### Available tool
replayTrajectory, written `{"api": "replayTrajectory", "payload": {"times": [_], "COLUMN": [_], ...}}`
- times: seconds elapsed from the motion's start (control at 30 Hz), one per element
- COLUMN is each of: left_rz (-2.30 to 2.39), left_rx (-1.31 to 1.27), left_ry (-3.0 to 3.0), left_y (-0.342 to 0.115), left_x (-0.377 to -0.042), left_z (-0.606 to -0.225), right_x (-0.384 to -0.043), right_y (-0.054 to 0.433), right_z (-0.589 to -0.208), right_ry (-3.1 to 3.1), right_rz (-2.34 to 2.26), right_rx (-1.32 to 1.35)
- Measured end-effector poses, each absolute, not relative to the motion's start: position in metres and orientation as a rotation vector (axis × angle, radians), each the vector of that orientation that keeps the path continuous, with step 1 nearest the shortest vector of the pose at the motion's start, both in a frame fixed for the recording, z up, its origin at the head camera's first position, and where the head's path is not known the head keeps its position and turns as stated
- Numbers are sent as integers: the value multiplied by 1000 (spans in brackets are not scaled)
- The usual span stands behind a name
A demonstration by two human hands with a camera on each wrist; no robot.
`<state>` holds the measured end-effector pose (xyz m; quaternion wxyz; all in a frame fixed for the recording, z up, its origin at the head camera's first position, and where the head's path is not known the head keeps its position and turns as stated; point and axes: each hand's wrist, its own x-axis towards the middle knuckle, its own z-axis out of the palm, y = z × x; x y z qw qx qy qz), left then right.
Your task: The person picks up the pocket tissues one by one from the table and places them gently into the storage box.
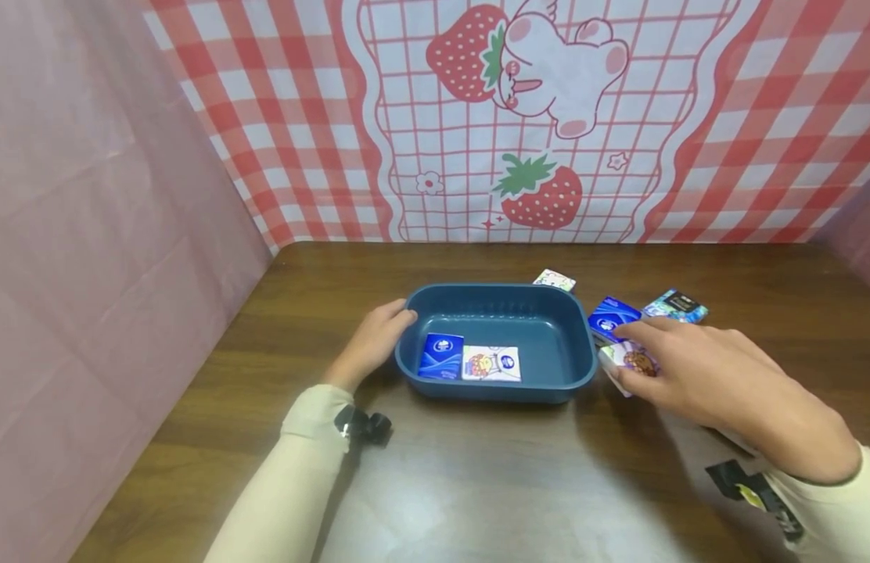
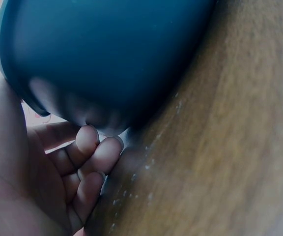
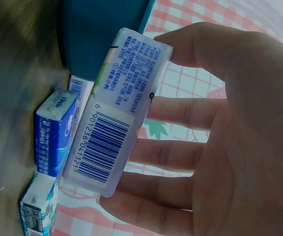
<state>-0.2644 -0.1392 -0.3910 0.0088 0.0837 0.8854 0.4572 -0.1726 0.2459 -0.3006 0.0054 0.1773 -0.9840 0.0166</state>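
Note:
My left hand (image 1: 373,340) grips the left rim of a dark blue plastic basin (image 1: 494,395), thumb over the edge. The left wrist view shows its curled fingers (image 2: 108,153) against the basin's outer wall. Just off the basin's right end, my right hand (image 1: 717,379) holds a small white tissue pack (image 1: 628,361) with a brown cartoon print, between thumb and fingertips. Its barcode side (image 3: 104,142) faces the right wrist camera, tilted above the table. Inside the basin, a blue tissue pack (image 1: 442,357) and a white cartoon-print pack (image 1: 491,364) lie side by side at the front left.
Right of the basin lie a blue tissue pack (image 1: 614,314) and a teal and black pack (image 1: 677,305). Behind its rear right corner lies another white pack (image 1: 556,279). A red-and-white checked cloth (image 1: 301,117) hangs behind the brown wooden table (image 1: 266,438).

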Motion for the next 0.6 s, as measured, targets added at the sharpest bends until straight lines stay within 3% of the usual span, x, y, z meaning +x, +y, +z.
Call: {"api": "replayTrajectory", "payload": {"times": [0.6], "left_rz": [1425], "left_rx": [253], "left_ry": [2755], "left_y": [-139], "left_x": [-263], "left_z": [-389], "right_x": [-171], "right_y": [249], "right_z": [-294], "right_ry": [-3057], "right_rz": [56], "right_rx": [537]}}
